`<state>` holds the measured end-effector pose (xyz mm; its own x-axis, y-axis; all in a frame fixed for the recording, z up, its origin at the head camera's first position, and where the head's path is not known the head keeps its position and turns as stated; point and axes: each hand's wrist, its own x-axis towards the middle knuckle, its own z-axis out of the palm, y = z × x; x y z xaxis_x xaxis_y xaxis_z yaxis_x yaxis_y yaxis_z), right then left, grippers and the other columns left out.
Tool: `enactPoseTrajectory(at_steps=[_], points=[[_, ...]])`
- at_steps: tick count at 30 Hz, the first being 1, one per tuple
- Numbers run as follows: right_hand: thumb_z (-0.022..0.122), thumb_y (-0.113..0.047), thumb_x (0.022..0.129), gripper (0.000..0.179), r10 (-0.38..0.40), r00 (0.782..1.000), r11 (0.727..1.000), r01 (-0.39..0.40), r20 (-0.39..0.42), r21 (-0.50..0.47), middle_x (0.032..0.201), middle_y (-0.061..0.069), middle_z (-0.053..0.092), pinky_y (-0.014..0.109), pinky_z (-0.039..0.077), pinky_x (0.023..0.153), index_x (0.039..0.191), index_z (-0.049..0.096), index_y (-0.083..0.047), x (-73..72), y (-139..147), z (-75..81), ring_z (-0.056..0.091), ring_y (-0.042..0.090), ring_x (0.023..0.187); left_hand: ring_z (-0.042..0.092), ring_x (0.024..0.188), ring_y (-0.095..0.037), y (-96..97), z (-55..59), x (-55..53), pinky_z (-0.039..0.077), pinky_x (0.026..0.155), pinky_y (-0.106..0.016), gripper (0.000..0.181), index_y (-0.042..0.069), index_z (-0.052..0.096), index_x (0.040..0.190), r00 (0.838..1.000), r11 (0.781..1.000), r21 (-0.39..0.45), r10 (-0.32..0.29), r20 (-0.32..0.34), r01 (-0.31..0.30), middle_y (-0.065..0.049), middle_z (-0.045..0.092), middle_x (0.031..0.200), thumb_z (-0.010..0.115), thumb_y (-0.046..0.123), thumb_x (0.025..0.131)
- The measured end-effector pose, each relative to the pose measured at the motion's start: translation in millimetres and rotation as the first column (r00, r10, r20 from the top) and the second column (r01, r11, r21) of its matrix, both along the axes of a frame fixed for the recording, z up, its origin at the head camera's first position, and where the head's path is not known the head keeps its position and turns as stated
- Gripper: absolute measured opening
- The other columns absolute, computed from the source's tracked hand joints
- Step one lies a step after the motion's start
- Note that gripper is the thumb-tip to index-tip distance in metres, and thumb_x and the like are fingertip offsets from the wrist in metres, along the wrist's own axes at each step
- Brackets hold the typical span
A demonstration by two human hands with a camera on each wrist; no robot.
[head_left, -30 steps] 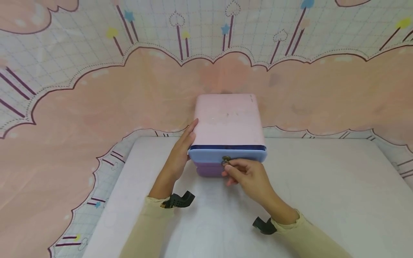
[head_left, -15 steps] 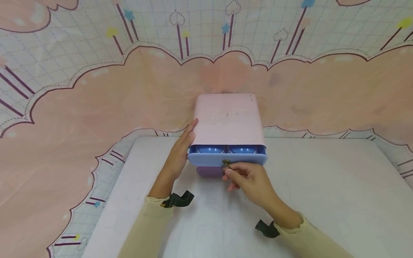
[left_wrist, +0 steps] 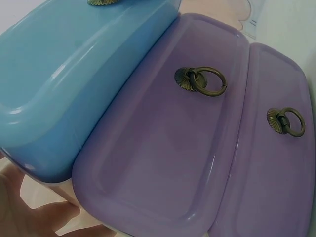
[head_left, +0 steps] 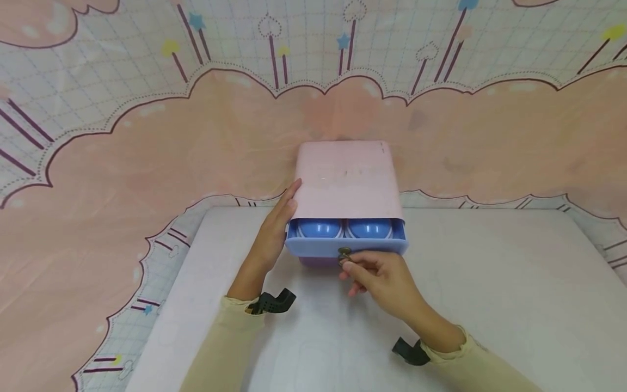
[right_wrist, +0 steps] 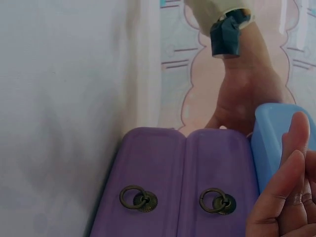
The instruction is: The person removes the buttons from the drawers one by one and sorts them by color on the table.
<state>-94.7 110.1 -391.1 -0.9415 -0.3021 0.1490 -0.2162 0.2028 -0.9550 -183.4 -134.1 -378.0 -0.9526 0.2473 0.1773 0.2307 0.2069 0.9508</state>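
Outward toward six o'clock, the blue drawer has slid farther since half a second ago, and the right hand has moved with it. Two rounded blue objects show inside. One pink cabinet on the table carries three drawers (this blue one above two purple drawers). The blue drawer lies at the right hand's ten o'clock; thumb and forefinger pinch its ring pull. The left hand, fingers extended, rests against the cabinet's nine o'clock side.
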Motion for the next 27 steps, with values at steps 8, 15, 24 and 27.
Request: enactPoseTrajectory(at_steps=[8, 15, 24, 27], points=[[0.069, -0.019, 0.099, 0.017, 0.0, 1.0, 1.0, -0.001, 0.028, 0.021, 0.09, 0.012, 0.077, 0.035, 0.061, 0.061, 0.102, 0.077, -0.005, 6.1, 0, 0.8, 0.071, 0.017, 0.062, 0.013, 0.158, -0.012, -0.8, -2.0, -2.3, 0.008, 0.126, -0.061, 0.051, 0.045, 0.029, 0.159, 1.0, 1.0, -0.026, 0.018, -0.014, -0.018, 0.02, 0.021, 0.168, 0.03, 0.049, 0.108], [0.069, -0.02, 0.099, 0.017, -0.002, 1.0, 1.0, 0.002, 0.029, 0.013, 0.09, 0.013, 0.077, 0.034, 0.061, 0.06, 0.101, 0.076, -0.006, 14.1, -1, -1.3, 0.071, 0.016, 0.061, 0.014, 0.158, -0.01, 0.7, -1.1, -0.2, 0.008, 0.127, -0.058, 0.051, 0.045, 0.03, 0.159, 1.0, 1.0, -0.02, 0.013, -0.01, -0.013, 0.02, 0.021, 0.167, 0.031, 0.05, 0.108], [0.068, -0.018, 0.099, 0.016, -0.004, 0.999, 1.0, 0.003, 0.042, 0.002, 0.089, 0.011, 0.077, 0.036, 0.061, 0.06, 0.102, 0.076, -0.004, 19.7, 0, -1.0, 0.071, 0.016, 0.06, 0.015, 0.157, -0.01, 1.5, -1.8, -1.3, 0.009, 0.127, -0.058, 0.051, 0.046, 0.031, 0.158, 1.0, 1.0, -0.022, 0.017, -0.016, -0.018, 0.02, 0.022, 0.167, 0.032, 0.051, 0.108], [0.068, -0.02, 0.099, 0.017, -0.001, 0.998, 1.0, 0.0, 0.066, 0.007, 0.089, 0.01, 0.077, 0.035, 0.061, 0.06, 0.103, 0.077, -0.006, 22.6, -1, -1.1, 0.071, 0.017, 0.061, 0.015, 0.158, -0.011, 1.2, -2.3, -1.0, 0.01, 0.126, -0.06, 0.05, 0.047, 0.03, 0.158, 1.0, 0.999, -0.031, 0.023, -0.011, -0.023, 0.021, 0.022, 0.167, 0.031, 0.052, 0.108]])
